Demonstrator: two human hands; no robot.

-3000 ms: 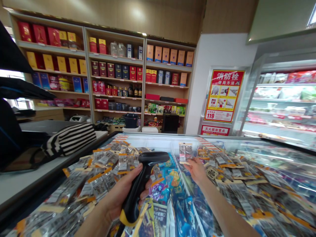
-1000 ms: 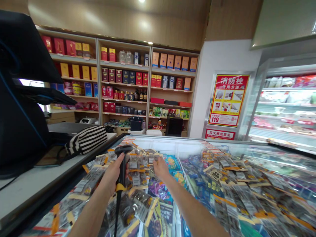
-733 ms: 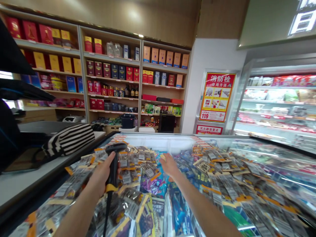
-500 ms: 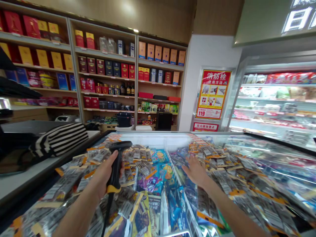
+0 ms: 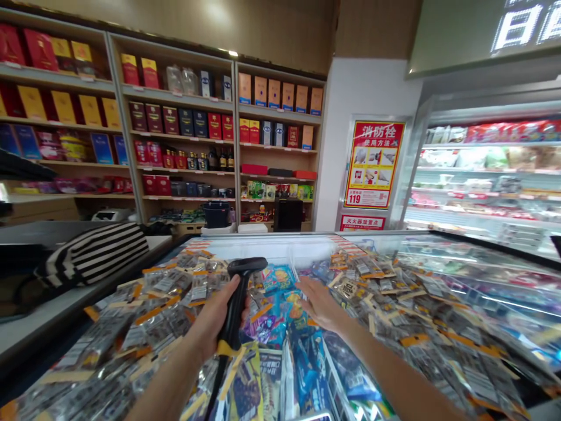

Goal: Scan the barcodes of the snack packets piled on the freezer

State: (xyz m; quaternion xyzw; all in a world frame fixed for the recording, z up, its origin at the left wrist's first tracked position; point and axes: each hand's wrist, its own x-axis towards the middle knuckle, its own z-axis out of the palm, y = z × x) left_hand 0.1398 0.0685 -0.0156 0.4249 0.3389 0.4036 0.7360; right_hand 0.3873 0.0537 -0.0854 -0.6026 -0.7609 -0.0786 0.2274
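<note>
While the left hand (image 5: pixel 221 310) has its grip wrapped around a black scanner (image 5: pixel 235 307), held head-up above the chest freezer (image 5: pixel 272 248), the right hand (image 5: pixel 322 307) hangs with its grip loose and fingers spread near the glossy blue packets (image 5: pixel 278 278); whether it touches them cannot be told. The scanner is T-shaped plastic with a yellow collar and a cord. Crinkled clear packets with orange edges heap up on the left (image 5: pixel 149 321) and on the right (image 5: pixel 421 316) within the freezer. On the pale worktop (image 5: pixel 20 336) to the left sits a striped fabric bag (image 5: pixel 107 251). Beyond stand wooden shelves (image 5: pixel 123 117) of squared boxes, a flat red poster (image 5: pixel 373 164) and a lit cooler (image 5: pixel 464 93).
</note>
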